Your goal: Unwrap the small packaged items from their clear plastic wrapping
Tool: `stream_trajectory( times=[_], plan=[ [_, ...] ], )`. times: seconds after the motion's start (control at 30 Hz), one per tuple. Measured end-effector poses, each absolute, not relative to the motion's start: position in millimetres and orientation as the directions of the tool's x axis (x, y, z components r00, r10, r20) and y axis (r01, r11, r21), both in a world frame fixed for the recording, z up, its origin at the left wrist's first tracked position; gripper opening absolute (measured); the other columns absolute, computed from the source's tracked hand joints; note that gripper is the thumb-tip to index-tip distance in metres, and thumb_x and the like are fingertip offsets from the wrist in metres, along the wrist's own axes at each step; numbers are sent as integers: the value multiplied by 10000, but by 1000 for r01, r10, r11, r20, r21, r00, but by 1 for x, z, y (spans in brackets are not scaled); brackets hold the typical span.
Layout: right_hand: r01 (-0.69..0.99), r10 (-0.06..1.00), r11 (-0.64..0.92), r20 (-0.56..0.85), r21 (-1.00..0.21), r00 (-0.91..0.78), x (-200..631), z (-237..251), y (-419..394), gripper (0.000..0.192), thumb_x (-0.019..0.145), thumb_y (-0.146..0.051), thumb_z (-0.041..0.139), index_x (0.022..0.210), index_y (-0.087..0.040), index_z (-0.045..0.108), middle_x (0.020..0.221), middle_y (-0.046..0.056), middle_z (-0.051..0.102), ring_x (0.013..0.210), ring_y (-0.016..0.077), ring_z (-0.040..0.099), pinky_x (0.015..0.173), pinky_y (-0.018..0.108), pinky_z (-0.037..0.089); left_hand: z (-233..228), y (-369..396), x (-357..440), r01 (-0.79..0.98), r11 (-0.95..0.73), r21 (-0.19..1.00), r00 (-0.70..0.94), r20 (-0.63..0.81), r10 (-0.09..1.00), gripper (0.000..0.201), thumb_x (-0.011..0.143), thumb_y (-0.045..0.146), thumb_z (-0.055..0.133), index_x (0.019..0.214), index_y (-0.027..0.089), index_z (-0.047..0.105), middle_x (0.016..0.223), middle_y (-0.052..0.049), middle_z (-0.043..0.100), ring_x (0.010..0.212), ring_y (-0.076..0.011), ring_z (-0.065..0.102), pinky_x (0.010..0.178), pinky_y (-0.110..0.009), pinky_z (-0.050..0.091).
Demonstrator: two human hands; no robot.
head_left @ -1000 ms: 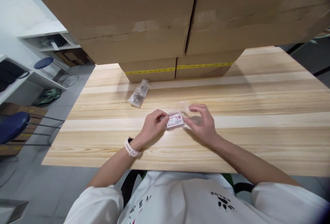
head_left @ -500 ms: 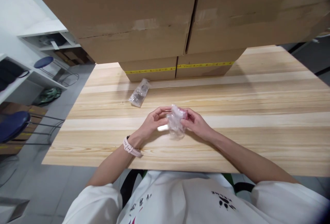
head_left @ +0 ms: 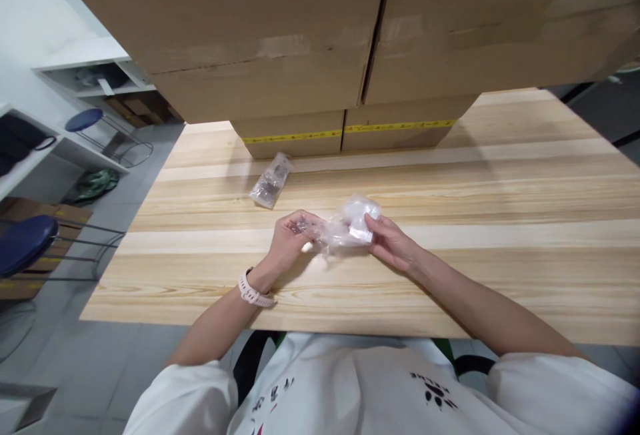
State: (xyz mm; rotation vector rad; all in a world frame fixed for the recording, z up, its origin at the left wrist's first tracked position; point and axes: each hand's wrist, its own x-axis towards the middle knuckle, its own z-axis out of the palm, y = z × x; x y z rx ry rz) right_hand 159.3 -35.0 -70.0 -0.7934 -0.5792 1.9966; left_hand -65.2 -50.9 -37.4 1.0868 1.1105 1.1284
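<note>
Between my hands, a crumpled clear plastic bag (head_left: 334, 232) is stretched out above the wooden table (head_left: 475, 275). My left hand (head_left: 293, 238), with a pale pink watch band at the wrist, pinches the bag's left end. On the other side my right hand (head_left: 393, 241) grips a whitish plastic-wrapped packet (head_left: 361, 218) between thumb and fingers; the bag runs up against it. What lies inside the wrapping is too blurred to make out. A second clear bag with dark pieces in it (head_left: 271, 181) lies flat, beyond my left hand and touched by neither hand.
Large cardboard boxes (head_left: 250, 41) are stacked at the table's back, the upper ones overhanging toward me. Yellow tape (head_left: 400, 126) crosses the lower boxes. Blue stools (head_left: 27, 245) and white shelves (head_left: 85, 61) stand on the floor to the left.
My hands have moved apart, the right one rightward with the whitish packet and the left one slightly left. The plastic between them is now drawn out sideways.
</note>
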Motion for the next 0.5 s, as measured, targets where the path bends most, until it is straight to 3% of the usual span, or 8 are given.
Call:
stream_trajectory(
  times=[0.13,0.27,0.3,0.37,0.43,0.5],
  plan=[
    [-659,886,-459,-359,-596,-292,172,-73,-20,380,798,-437,881,1059,-210,723,974,19,787,846,155,734,814,255,619,-30,-42,-79,-187,96,978,90,-80,993,358,583,382,964,652,172,682,635,-4,675,578,-125,597,550,-248,505],
    [-644,850,-514,-441,-567,-290,179,-71,-17,409,859,-568,786,1040,-208,716,877,5,754,734,138,698,693,240,595,-26,-34,-91,-343,3,939,33,9,999,478,719,565,875,634,176,611,536,33,551,489,-81,494,491,-213,448],
    [-618,843,-527,-454,-583,-290,177,-70,-20,437,863,-599,767,1045,-205,718,873,10,750,724,140,692,695,248,591,-26,-35,-90,-298,-19,954,28,29,999,425,762,553,850,722,179,653,627,18,609,530,-87,534,518,-222,478],
    [-540,833,-551,-456,-637,-313,169,-67,-30,495,861,-646,742,1070,-198,723,900,32,755,737,153,691,722,270,587,-27,-40,-84,-107,-94,990,90,104,991,364,784,460,859,1000,205,716,1000,-49,717,748,-137,667,649,-282,572],
    [-458,818,-570,-419,-682,-394,158,-64,-42,560,817,-675,768,1100,-193,722,937,54,758,761,165,689,741,283,579,-29,-47,-73,101,-251,963,210,226,951,514,745,364,899,1203,245,697,1337,-106,644,1099,-235,677,880,-401,599],
    [-382,776,-587,-359,-714,-519,151,-60,-53,604,747,-646,846,1120,-191,710,959,57,752,780,163,681,742,278,562,-34,-53,-63,197,-397,897,304,329,894,441,748,307,894,1155,243,735,1348,-113,655,1242,-276,620,1029,-475,537]
  ],
)
